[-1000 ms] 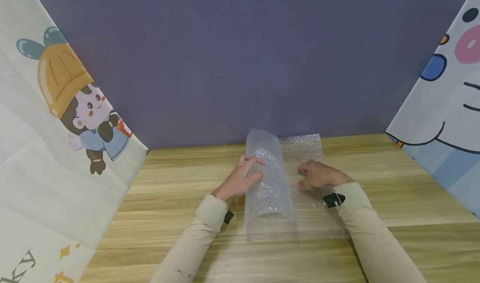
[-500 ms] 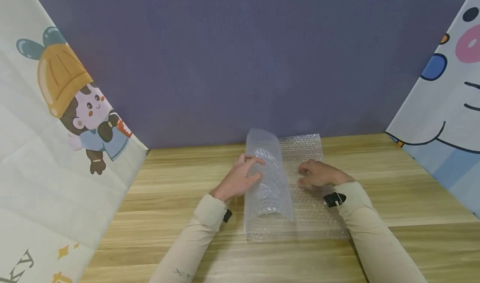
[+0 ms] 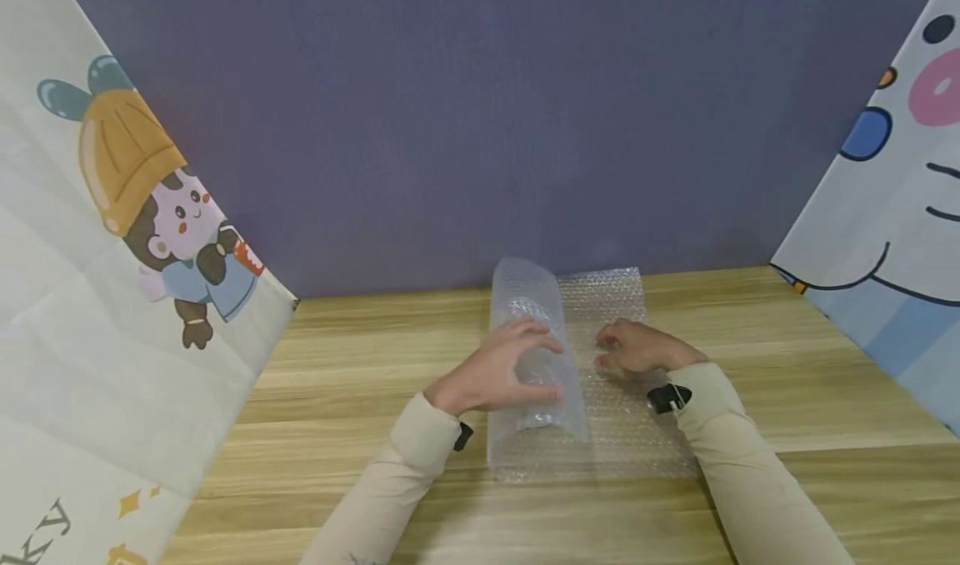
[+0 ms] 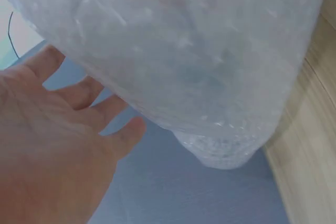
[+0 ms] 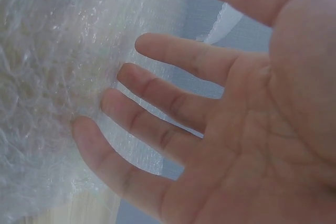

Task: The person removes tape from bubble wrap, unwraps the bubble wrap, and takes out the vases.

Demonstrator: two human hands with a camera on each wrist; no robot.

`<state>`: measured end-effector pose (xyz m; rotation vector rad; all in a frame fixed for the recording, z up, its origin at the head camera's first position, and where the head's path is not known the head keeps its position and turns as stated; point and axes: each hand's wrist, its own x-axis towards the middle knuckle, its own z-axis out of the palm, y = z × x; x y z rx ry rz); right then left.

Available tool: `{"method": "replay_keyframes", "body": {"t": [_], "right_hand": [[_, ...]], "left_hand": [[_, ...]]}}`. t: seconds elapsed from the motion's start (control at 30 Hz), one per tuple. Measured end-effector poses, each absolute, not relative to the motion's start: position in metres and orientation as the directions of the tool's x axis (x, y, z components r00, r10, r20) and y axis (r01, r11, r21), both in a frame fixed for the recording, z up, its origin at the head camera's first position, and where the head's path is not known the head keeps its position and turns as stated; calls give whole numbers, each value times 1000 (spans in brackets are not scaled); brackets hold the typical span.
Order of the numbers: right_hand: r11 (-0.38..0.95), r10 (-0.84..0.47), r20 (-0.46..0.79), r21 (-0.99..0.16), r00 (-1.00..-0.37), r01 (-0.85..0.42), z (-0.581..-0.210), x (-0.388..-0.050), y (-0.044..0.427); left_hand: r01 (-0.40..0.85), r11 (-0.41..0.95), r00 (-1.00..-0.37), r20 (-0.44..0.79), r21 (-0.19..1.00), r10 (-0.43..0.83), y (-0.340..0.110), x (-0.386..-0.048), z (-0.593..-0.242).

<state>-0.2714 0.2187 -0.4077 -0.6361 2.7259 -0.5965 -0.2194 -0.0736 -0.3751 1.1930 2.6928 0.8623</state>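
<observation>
A roll of clear bubble wrap lies on a flat sheet of bubble wrap that extends to its right. My left hand is over the roll's left side, fingers and thumb spread apart; in the left wrist view the hand shows relaxed fingers beside the wrap. My right hand is over the flat sheet, right of the roll, fingers loosely bent. The right wrist view shows that hand with extended fingers near the wrap. Whatever is inside the roll cannot be made out.
The wooden table runs back to a dark purple-grey panel. Printed light cloths stand along the left side and the right side. A black strap piece sits at my right wrist.
My left hand has shifted right and slightly toward me, farther over the roll, with its thumb and fingers wider apart. The right hand and the wrap look nearly still.
</observation>
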Motion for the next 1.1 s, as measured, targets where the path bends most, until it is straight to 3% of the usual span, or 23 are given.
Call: {"method": "replay_keyframes", "body": {"t": [0.4, 0.63, 1.1], "right_hand": [[797, -517, -68, -401, -853, -451, -413, -269, 219], [817, -481, -126, -423, -868, -392, -416, -270, 217], [804, -496, -99, -428, -863, -413, -419, -271, 217]], "left_hand": [[762, 486, -560, 60, 427, 826, -73, -207, -367], [766, 463, -558, 103, 446, 824, -74, -208, -365], [764, 500, -595, 143, 409, 791, -86, -202, -349]]}}
